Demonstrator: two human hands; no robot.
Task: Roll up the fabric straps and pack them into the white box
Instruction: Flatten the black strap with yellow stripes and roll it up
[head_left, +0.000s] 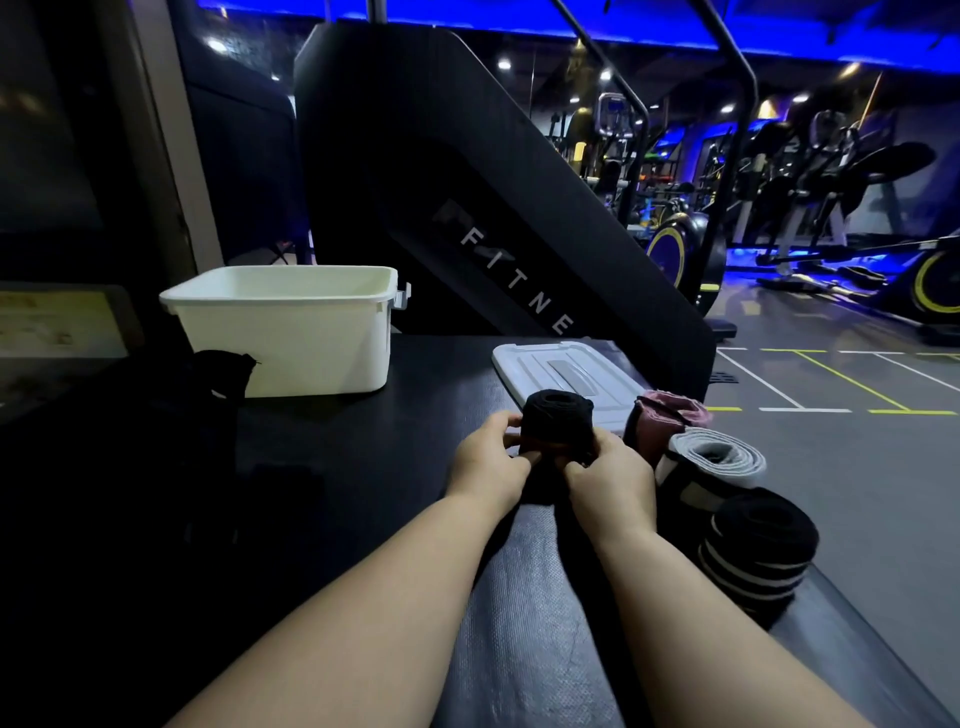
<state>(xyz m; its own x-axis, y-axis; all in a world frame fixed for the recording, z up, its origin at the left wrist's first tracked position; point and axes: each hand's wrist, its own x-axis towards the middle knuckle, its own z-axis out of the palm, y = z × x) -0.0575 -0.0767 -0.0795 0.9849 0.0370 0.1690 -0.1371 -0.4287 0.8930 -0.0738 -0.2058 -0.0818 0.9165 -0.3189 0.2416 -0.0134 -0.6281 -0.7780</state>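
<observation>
strap roll (557, 422): black, wound tight, on the black table (415, 395) at centre, just near of the lid (561, 371).
axis: roll stands on end, long axis roughly upright, hollow core facing up and a little toward the camera.
left hand (488, 457): fingers curled on the roll's lower left side, gripping it.
right hand (608, 470): same on the lower right side, fingertips pinching near the base.
why held so: my read is that both hands clamp the bottom edge to stop the winding springing loose, probably while fixing the tail end. Can't tell if any loose tail remains; black on black.
white box (291, 332): far left on the table, open top up, well apart from the hands. Contents hidden from this angle.
lid: off, lying flat at right, so the box is ready to load.
done rolls: pink roll (665, 415), grey roll (717, 457) and striped roll (753, 545) lined up along the right table edge, near to far, touching or nearly so. Looks like staging before packing.
step: finishing this roll; packing not yet started for the rolls in view, as far as I can judge.
next: carry it far-left to the box and keep the squeeze on, or it unwinds.
other: dark cloth lump (223, 371) just near-left of the box; too dark to identify.
</observation>
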